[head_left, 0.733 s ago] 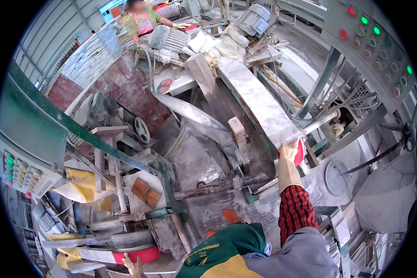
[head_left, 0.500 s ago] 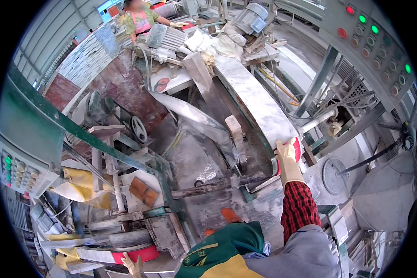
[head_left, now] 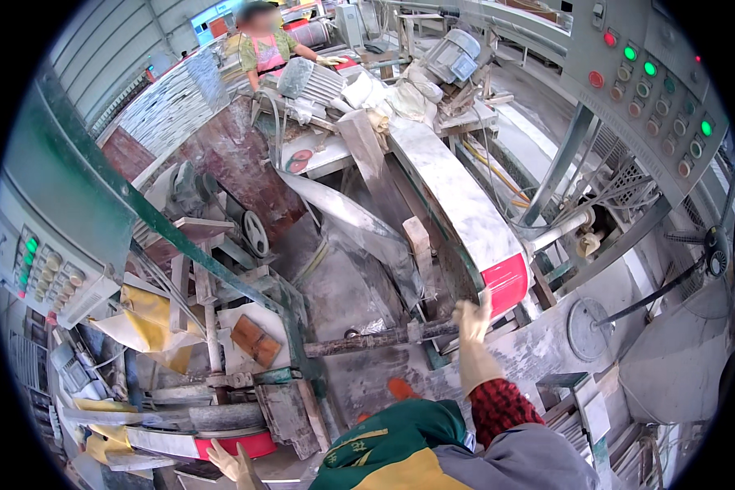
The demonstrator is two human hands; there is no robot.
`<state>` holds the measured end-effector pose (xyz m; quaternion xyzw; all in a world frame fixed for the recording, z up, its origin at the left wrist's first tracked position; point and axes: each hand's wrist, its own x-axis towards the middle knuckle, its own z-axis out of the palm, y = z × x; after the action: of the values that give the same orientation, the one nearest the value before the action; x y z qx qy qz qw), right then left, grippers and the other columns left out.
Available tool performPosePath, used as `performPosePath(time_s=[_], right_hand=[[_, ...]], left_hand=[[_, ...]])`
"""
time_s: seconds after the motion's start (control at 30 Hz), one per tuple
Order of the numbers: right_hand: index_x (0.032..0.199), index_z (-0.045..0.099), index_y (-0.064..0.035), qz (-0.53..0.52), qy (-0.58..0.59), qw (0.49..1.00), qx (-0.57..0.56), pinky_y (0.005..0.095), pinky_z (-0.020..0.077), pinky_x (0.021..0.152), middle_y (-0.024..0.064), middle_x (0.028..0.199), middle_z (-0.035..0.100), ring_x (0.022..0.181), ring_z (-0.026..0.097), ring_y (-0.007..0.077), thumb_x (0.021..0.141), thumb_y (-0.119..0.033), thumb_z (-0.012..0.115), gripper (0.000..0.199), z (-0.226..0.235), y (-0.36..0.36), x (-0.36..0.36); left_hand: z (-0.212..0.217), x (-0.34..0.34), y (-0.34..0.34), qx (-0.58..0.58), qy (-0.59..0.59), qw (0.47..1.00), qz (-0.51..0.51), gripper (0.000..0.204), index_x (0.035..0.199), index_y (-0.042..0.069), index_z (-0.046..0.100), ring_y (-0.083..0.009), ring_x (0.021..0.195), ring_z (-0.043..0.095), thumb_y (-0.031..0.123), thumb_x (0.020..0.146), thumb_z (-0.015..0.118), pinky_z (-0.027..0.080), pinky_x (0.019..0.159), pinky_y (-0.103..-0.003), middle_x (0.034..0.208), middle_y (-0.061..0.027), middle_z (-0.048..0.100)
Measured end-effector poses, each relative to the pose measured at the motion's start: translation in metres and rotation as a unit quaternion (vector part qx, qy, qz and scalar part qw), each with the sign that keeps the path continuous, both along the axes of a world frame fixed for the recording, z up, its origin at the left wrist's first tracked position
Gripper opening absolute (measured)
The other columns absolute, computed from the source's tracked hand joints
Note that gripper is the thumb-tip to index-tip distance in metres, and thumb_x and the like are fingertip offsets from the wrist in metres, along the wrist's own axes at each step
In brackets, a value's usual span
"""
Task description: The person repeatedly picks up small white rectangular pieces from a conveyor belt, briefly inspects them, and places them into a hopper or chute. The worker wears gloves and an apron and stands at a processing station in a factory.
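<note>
My right hand (head_left: 474, 331), in a cream rubber glove, is at the near left corner of a long white belt (head_left: 469, 200). Its fingers are apart, the tips beside the edge of the red section (head_left: 505, 282) that wraps over the belt's near end. Whether they touch it I cannot tell. At the lower left my left hand (head_left: 233, 465), gloved alike, has spread fingers by the lower edge of another red section (head_left: 253, 445). This one belongs to a curved white belt end (head_left: 162, 443). Neither hand shows anything held.
Control panels with lit buttons flank me, left (head_left: 53, 273) and right (head_left: 649, 90). A green frame beam (head_left: 188, 261) and a dirty horizontal bar (head_left: 376, 340) cross in front. Beyond are a blue motor (head_left: 456, 55) and another person (head_left: 265, 45). A fan (head_left: 717, 245) stands right.
My right hand has moved off the red section's face, leftward and toward me, uncovering it. More red now shows on the belt's top. My left hand stays by its red section; the view has shifted slightly.
</note>
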<state>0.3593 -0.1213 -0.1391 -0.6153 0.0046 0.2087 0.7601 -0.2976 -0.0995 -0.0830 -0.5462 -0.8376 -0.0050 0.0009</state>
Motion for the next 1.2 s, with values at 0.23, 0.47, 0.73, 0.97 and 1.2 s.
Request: performPosePath(time_s=[0.23,0.47,0.73,0.97,1.2], right_hand=[[0.135,0.046,-0.0103,0.257,0.022,0.923,-0.285,0.0316,0.0518,0.051,0.0116,0.074,0.065,0.058,0.063,0.0186,0.080,-0.006,0.056,0.057,-0.052,-0.058,-0.067],[0.136,0.045,-0.0029,0.436,0.045,0.818,-0.372,0.0328,0.0547,0.057,0.0179,0.081,0.067,0.063,0.066,0.0212,0.081,-0.007,0.058,0.057,-0.078,-0.071,-0.056],[0.143,0.035,-0.0025,0.538,0.033,0.788,-0.297,0.0353,0.0551,0.059,0.0195,0.083,0.066,0.065,0.065,0.0240,0.086,-0.011,0.058,0.062,-0.116,-0.036,-0.071],[0.143,0.035,-0.0027,0.637,0.036,0.714,-0.287,0.0358,0.0550,0.059,0.0185,0.086,0.065,0.065,0.064,0.0239,0.087,-0.007,0.058,0.061,-0.099,-0.019,-0.100],[0.147,0.030,-0.0097,0.649,0.021,0.675,-0.349,0.0341,0.0533,0.058,0.0199,0.091,0.066,0.067,0.065,0.0219,0.087,-0.009,0.058,0.066,-0.094,-0.018,-0.079]], left_hand=[[-0.024,-0.033,0.008,0.003,0.019,0.997,-0.074,0.081,0.145,0.009,0.030,-0.0475,0.134,0.026,0.040,0.080,0.068,0.026,0.111,-0.051,0.148,-0.0265,0.027],[0.003,0.029,0.000,-0.045,0.039,0.998,-0.023,0.093,0.146,0.011,0.027,-0.0474,0.138,0.019,0.042,0.072,0.075,0.022,0.113,-0.052,0.152,-0.0265,0.014],[0.028,0.063,0.001,-0.060,-0.031,0.998,0.005,0.096,0.146,0.011,0.025,-0.0461,0.141,0.008,0.040,0.070,0.077,0.014,0.115,-0.052,0.153,-0.0258,0.006],[0.034,0.059,-0.015,-0.019,-0.045,0.999,-0.015,0.088,0.140,0.009,0.036,-0.0463,0.140,0.010,0.037,0.068,0.078,0.013,0.115,-0.052,0.151,-0.0269,0.011],[0.016,0.043,-0.003,0.171,-0.092,0.980,-0.051,0.079,0.133,0.006,0.045,-0.0424,0.128,0.037,0.029,0.066,0.080,0.029,0.107,-0.050,0.137,-0.0248,0.040]])
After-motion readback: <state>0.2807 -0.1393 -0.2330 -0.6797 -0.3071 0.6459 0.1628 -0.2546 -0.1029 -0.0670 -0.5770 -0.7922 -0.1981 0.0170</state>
